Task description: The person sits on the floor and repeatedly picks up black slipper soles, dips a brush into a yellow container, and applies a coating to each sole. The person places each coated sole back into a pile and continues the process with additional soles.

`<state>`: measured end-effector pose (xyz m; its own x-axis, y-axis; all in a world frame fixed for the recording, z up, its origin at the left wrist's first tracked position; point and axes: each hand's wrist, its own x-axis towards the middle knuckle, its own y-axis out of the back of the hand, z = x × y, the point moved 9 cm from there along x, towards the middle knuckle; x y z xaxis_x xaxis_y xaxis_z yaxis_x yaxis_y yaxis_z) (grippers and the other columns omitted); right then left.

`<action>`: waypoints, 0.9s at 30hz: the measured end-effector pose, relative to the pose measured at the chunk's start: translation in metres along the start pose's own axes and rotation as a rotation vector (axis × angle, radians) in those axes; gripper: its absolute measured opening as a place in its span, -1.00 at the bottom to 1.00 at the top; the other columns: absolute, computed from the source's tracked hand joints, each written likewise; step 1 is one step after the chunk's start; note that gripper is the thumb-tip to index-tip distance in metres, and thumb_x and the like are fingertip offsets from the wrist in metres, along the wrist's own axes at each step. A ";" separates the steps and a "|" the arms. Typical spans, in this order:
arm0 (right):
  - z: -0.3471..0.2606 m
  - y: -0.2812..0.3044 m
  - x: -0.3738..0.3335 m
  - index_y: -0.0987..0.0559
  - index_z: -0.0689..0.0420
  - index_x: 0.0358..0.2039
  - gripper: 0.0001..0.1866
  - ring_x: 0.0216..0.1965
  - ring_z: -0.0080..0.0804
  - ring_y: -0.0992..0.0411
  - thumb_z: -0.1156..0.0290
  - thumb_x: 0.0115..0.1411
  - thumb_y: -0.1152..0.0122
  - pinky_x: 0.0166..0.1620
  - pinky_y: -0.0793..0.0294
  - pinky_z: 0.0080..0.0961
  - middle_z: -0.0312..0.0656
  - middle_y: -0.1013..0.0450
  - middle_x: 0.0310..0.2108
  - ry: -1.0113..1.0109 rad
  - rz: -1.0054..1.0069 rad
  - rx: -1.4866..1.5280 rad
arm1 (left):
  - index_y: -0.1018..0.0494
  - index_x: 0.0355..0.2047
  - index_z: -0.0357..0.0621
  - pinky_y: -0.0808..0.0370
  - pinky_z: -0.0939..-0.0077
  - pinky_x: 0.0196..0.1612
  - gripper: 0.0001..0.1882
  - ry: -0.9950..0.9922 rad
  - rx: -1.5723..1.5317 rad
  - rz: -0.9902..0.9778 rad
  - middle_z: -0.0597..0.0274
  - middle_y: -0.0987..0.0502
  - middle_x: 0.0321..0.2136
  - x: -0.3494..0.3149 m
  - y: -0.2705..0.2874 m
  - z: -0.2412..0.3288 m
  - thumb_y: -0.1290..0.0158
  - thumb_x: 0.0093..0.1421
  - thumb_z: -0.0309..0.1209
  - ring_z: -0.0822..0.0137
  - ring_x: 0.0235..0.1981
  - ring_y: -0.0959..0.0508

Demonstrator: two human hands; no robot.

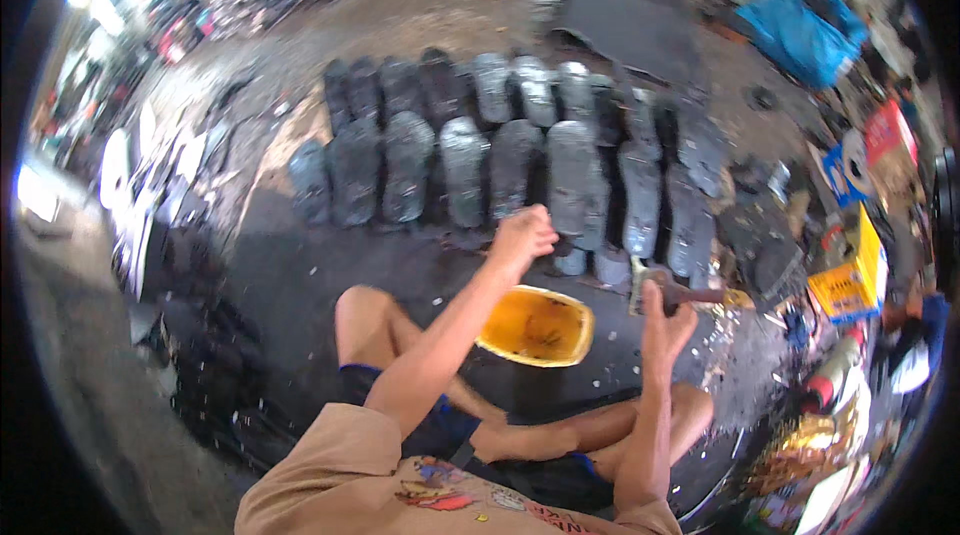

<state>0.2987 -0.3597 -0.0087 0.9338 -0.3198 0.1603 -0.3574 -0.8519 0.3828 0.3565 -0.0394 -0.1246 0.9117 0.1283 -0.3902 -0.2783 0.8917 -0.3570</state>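
Brown, perhaps wooden handle [706, 295] in right fingers [684, 319], near glossy soles [640, 197].

Soles [407, 167]: dark, rubber-like, smooth; several strongly glossy, others duller. Basin [545, 361]: yellow plastic, smooth rim, stained inside. Tool I hold [702, 295]: brown handle, matt, wood-like; finer grain blurred. My shirt [325, 465]: tan cloth, matt, printed front. My shorts [450, 433]: dark cloth. Mat under me [280, 265]: black, matt, flecked. Bag [795, 35]: blue plastic, thin, crinkled, shiny. Box [850, 273]: yellow card, smooth, printed. Floor [430, 10]: grey-brown, rough, faintly shiny.
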 end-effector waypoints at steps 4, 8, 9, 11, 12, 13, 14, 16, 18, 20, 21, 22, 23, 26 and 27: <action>0.063 0.014 0.000 -0.73 0.37 -0.04 -0.39 -0.25 -0.24 -0.57 -0.02 0.56 -0.04 -0.12 -0.53 -0.21 -0.05 -0.69 -0.25 0.024 0.065 -0.193 | -0.53 0.23 -0.35 -0.60 0.37 0.15 -0.52 -0.088 0.148 -0.277 0.04 -0.69 0.06 -0.162 0.025 0.043 -0.18 0.47 -0.23 0.29 0.09 -0.67; 0.041 0.053 -0.003 -0.65 0.34 0.16 -0.40 0.09 -0.08 -0.57 -0.01 0.52 -0.15 0.25 -0.51 -0.26 0.14 -0.62 0.10 0.136 0.005 -0.443 | -0.73 -0.21 -0.22 -0.64 0.33 -0.02 -0.84 -0.374 0.612 0.607 0.11 -0.75 -0.21 -0.249 0.265 0.133 -0.19 0.27 -0.50 0.25 -0.18 -0.72; 0.020 0.057 -0.011 -0.66 0.34 0.13 -0.44 0.07 -0.12 -0.59 0.03 0.50 -0.20 0.22 -0.54 -0.27 0.11 -0.63 0.08 0.169 0.053 -0.361 | -0.71 -0.27 -0.19 -0.64 0.23 -0.05 -0.81 -0.423 0.942 0.930 0.01 -0.75 -0.20 -0.291 0.329 0.161 -0.19 0.27 -0.34 0.11 -0.17 -0.74; -0.026 0.062 -0.034 -0.69 0.33 0.08 -0.51 0.02 -0.19 -0.61 0.10 0.46 -0.29 0.15 -0.60 -0.28 0.07 -0.65 0.05 0.111 0.159 -0.192 | -0.70 -0.32 -0.17 -0.61 0.08 -0.07 -0.78 -0.267 1.249 1.343 0.00 -0.71 -0.25 -0.359 0.441 0.174 -0.21 0.24 -0.27 -0.02 -0.19 -0.71; -0.051 0.061 -0.052 -0.70 0.33 0.05 -0.54 -0.01 -0.23 -0.62 0.14 0.45 -0.32 0.12 -0.62 -0.28 0.05 -0.66 0.04 0.015 0.235 -0.106 | -0.69 -0.33 -0.16 -0.59 0.01 -0.09 -0.73 -0.244 1.361 1.399 -0.01 -0.69 -0.27 -0.396 0.501 0.176 -0.24 0.22 -0.20 -0.06 -0.19 -0.68; -0.085 0.042 -0.077 -0.71 0.32 0.02 -0.59 -0.05 -0.27 -0.63 0.19 0.41 -0.36 0.08 -0.63 -0.32 0.01 -0.68 -0.02 -0.060 0.204 -0.073 | -0.69 -0.32 -0.16 -0.58 0.00 -0.10 -0.66 -0.043 1.663 1.400 -0.03 -0.69 -0.25 -0.405 0.523 0.163 -0.28 0.20 -0.10 -0.06 -0.16 -0.68; -0.112 0.023 -0.100 -0.73 0.30 -0.02 -0.64 -0.09 -0.31 -0.64 0.24 0.37 -0.39 0.03 -0.64 -0.35 -0.02 -0.70 -0.08 -0.143 0.178 -0.027 | -0.70 -0.30 -0.15 -0.59 -0.01 -0.03 -0.56 0.192 1.644 1.438 -0.02 -0.70 -0.24 -0.418 0.571 0.154 -0.28 0.20 0.02 -0.04 -0.12 -0.69; -0.124 -0.029 -0.102 -0.76 0.28 -0.10 -0.66 -0.21 -0.37 -0.67 0.25 0.29 -0.49 -0.01 -0.62 -0.42 -0.11 -0.74 -0.19 0.031 -0.099 -0.679 | -0.67 -0.27 -0.39 -0.65 0.11 -0.19 -0.30 0.427 1.053 1.577 -0.03 -0.72 -0.28 -0.480 0.668 0.104 -0.31 0.18 0.19 0.04 -0.28 -0.70; -0.089 -0.096 -0.101 -0.76 0.20 -0.06 -0.68 -0.19 -0.18 -0.69 0.26 0.28 -0.49 -0.04 -0.61 -0.26 0.02 -0.71 -0.17 0.062 -0.504 -0.408 | -0.65 -0.32 -0.40 -0.59 0.36 -0.62 -0.22 0.327 0.580 1.654 0.09 -0.65 -0.52 -0.552 0.777 0.065 -0.38 0.13 0.27 0.25 -0.65 -0.62; -0.081 -0.096 -0.113 -0.75 0.19 -0.17 -0.81 -0.25 -0.11 -0.66 0.37 0.27 -0.48 -0.12 -0.61 -0.21 -0.03 -0.70 -0.23 0.138 -0.457 -0.379 | -0.65 -0.33 -0.25 -0.46 0.43 -0.68 -0.43 0.195 0.593 1.543 0.20 -0.60 -0.56 -0.496 0.806 0.065 -0.38 0.22 0.11 0.33 -0.65 -0.57; -0.080 -0.096 -0.118 -0.76 0.20 -0.18 -0.81 -0.24 -0.18 -0.66 0.38 0.27 -0.48 -0.11 -0.60 -0.25 -0.04 -0.70 -0.23 0.190 -0.437 -0.402 | -0.68 -0.29 -0.17 -0.48 0.46 -0.61 -0.59 0.218 0.646 1.476 0.24 -0.60 -0.53 -0.487 0.822 0.071 -0.39 0.25 -0.03 0.39 -0.59 -0.59; -0.080 -0.099 -0.122 -0.76 0.21 -0.19 -0.82 -0.22 -0.25 -0.66 0.38 0.28 -0.49 -0.10 -0.60 -0.28 -0.06 -0.70 -0.24 0.246 -0.427 -0.407 | -0.69 -0.28 -0.17 -0.55 0.41 -0.52 -0.62 0.142 0.556 1.497 0.21 -0.63 -0.49 -0.490 0.836 0.083 -0.38 0.26 -0.07 0.35 -0.53 -0.63; -0.077 -0.096 -0.127 -0.76 0.22 -0.20 -0.82 -0.21 -0.32 -0.66 0.38 0.28 -0.49 -0.09 -0.59 -0.31 -0.07 -0.71 -0.24 0.309 -0.419 -0.414 | -0.70 -0.28 -0.18 -0.61 0.36 -0.44 -0.66 0.065 0.457 1.517 0.19 -0.65 -0.44 -0.497 0.840 0.083 -0.36 0.26 -0.12 0.31 -0.48 -0.66; -0.062 -0.088 -0.131 -0.76 0.17 -0.18 -0.79 -0.16 -0.24 -0.65 0.37 0.22 -0.54 -0.03 -0.58 -0.25 -0.14 -0.71 -0.22 0.288 -0.400 -0.407 | -0.70 -0.21 -0.29 -0.67 0.19 -0.19 -0.61 -0.081 0.031 1.640 0.14 -0.69 -0.29 -0.514 0.805 0.079 -0.30 0.28 -0.14 0.17 -0.31 -0.70; -0.061 -0.079 -0.132 -0.76 0.16 -0.18 -0.79 -0.16 -0.21 -0.64 0.38 0.20 -0.55 -0.03 -0.58 -0.24 -0.17 -0.71 -0.22 0.257 -0.365 -0.385 | -0.69 -0.16 -0.35 -0.68 0.12 -0.07 -0.57 -0.165 -0.021 1.636 0.12 -0.70 -0.20 -0.519 0.778 0.090 -0.26 0.29 -0.14 0.11 -0.21 -0.72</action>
<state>0.2033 -0.2248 -0.0046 0.9813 0.1177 0.1526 -0.0374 -0.6605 0.7499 -0.3058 0.6269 -0.1234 -0.3172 0.9140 -0.2528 -0.9222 -0.2351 0.3071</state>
